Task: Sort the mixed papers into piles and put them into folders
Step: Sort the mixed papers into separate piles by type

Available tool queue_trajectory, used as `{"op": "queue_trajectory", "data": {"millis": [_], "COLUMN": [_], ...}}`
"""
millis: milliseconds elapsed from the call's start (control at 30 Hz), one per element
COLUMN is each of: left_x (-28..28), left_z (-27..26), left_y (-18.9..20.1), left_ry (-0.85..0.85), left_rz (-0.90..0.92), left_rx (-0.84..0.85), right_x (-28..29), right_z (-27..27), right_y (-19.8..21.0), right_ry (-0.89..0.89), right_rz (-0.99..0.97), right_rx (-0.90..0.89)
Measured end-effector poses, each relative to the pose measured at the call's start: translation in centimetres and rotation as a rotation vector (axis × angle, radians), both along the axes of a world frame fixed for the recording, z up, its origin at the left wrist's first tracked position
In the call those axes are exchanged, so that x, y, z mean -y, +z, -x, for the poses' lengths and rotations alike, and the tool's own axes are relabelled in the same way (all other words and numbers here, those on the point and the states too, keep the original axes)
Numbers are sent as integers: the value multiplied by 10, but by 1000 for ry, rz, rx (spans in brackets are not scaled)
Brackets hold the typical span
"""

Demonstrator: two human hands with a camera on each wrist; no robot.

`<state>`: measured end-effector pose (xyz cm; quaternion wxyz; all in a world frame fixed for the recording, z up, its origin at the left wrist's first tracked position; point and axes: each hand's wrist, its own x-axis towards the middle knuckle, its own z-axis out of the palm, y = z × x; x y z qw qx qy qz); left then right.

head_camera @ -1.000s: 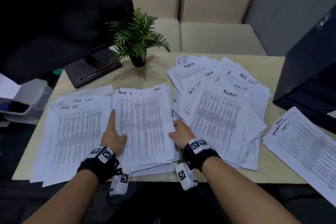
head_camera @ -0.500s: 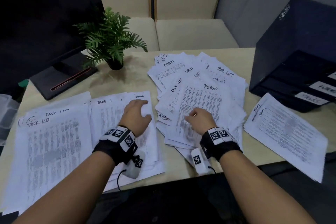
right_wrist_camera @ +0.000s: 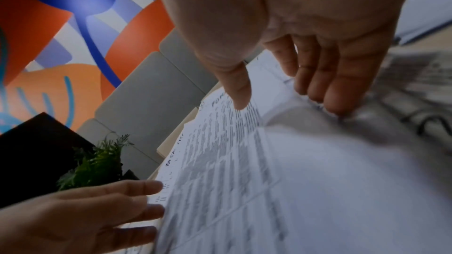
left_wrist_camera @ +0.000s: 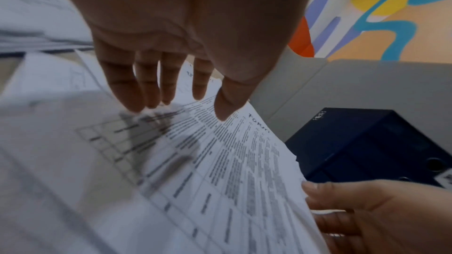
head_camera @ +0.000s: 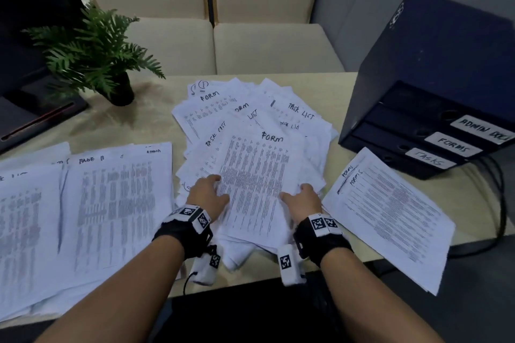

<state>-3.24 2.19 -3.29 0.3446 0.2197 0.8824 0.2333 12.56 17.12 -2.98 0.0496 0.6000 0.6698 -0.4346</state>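
Now | pile (head_camera: pixel 295 117): table (head_camera: pixel 156 125) middle to near edge | FORM sheet (head_camera: pixel 256 175): on top, between hands | left hand (head_camera: pixel 207 195): fingers straight, slightly spread, tips on sheet's left edge | right hand (head_camera: pixel 302 199): fingers straight, together, at right edge, thumb on top | folders (head_camera: pixel 404 120): right edge

Head view: set high over the near edge of the table (head_camera: pixel 156 120), facing forward and down. It stands far enough back to take in the whole tabletop, with the plant (head_camera: pixel 94 56) at left and the box (head_camera: pixel 434 78) at right.

Left wrist view: under the wrist, looking along the palm of the left hand (head_camera: pixel 207 193). It is very near the pile (head_camera: pixel 256 175) and faces the box.

Right wrist view: mounted likewise on the right hand (head_camera: pixel 302 199), facing the plant.

All three views share the pile. Each wrist view catches the opposite hand in a lower corner.
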Motion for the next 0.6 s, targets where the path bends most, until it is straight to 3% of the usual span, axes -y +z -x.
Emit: {"op": "queue_trajectory", "data": {"millis": [133,233,433,533,600], "left_x": [-9,-21,-41,-46,-49], "left_z": [-12,-23,-36,-36,-35], "left_y": [-11,-14,-6,-1,7], "left_ry": [82,50,31,37,72], "left_rz": [14,7,119,-5,-138], "left_rx": [11,28,-160,-139,-28], "right_x": [-13,-24,-52,-62,-60], "right_z": [-4,-16,-63,-78,-85], "right_y": [-9,-12,1,10,17], "right_ry": [-13,20,-18,-38,-85], "right_rz": [8,-2,-95,-82,-29], "right_rx": [-98,-186,-314,-403,-468]}}
